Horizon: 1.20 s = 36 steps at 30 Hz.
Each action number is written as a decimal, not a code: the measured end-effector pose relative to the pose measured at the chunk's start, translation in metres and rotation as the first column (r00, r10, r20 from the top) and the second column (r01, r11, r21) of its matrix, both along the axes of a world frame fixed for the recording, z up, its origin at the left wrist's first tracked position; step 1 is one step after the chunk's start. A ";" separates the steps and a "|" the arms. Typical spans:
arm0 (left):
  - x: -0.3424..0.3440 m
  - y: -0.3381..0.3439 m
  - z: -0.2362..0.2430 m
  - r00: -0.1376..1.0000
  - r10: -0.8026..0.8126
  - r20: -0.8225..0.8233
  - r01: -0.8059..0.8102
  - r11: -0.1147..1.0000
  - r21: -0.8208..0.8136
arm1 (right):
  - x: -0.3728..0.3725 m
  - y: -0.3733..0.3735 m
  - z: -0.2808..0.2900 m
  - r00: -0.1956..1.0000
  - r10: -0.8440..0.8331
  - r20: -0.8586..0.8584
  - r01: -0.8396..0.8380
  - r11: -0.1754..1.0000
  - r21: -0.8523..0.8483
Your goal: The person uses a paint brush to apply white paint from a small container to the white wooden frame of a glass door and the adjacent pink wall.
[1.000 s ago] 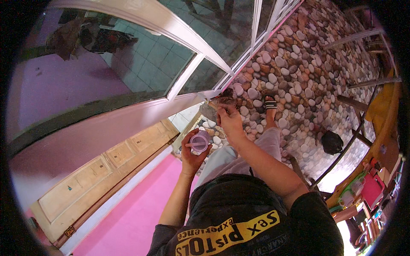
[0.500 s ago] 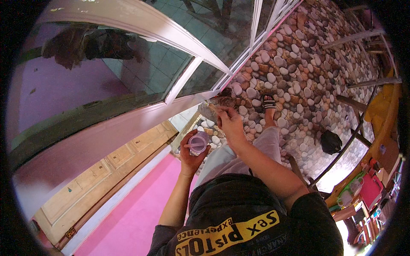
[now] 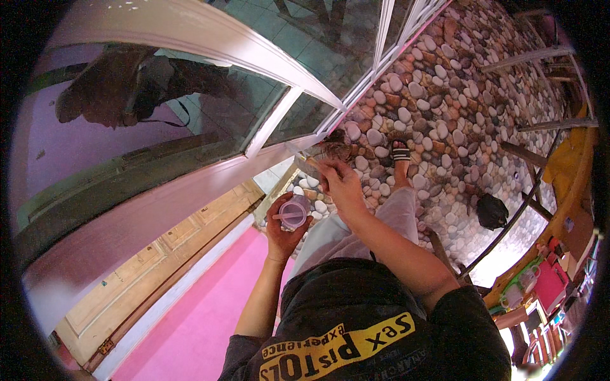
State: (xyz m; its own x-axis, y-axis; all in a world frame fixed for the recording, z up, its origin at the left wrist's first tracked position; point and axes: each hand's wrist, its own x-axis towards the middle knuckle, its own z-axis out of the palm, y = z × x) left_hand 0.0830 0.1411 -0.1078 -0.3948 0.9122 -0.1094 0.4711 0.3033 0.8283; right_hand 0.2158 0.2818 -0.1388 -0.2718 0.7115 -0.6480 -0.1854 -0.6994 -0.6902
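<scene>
My left hand (image 3: 284, 236) is closed around a small clear plastic cup (image 3: 293, 216) with something pale pinkish in it and a flat light strip across its mouth. To its right and a little farther off, my right hand (image 3: 341, 184) pinches a small paintbrush (image 3: 309, 165). The brush's tip points left, at the lower edge of the whitish-pink frame (image 3: 235, 162) of a glazed door or window. From here I cannot tell whether the bristles touch the frame.
Glass panes (image 3: 210, 120) fill the upper left, with dark reflections. Below lie a wooden panelled door (image 3: 146, 260) and a pink wall (image 3: 197, 305). Pebble-patterned flooring (image 3: 438, 127) spreads right, with a black bag (image 3: 492, 211) on it. Wooden bars and colourful items stand far right.
My right hand and the brush have shifted slightly left along the frame's edge. The dark reflection in the glass has changed shape. My left hand holds the cup almost where it was.
</scene>
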 end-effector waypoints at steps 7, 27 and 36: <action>0.006 0.005 0.002 0.998 0.013 0.057 -0.015 0.999 0.033 | 0.000 0.008 -0.014 0.992 0.054 0.111 -0.051 0.998 -0.023; 0.046 0.037 0.036 0.994 0.101 0.035 -0.103 0.992 0.067 | 0.002 0.027 -0.037 0.988 0.146 0.053 -0.146 0.989 -0.002; 0.070 0.066 0.054 0.987 0.123 -0.102 -0.101 0.975 0.196 | 0.010 0.049 -0.005 0.974 0.225 -0.041 -0.228 0.967 -0.112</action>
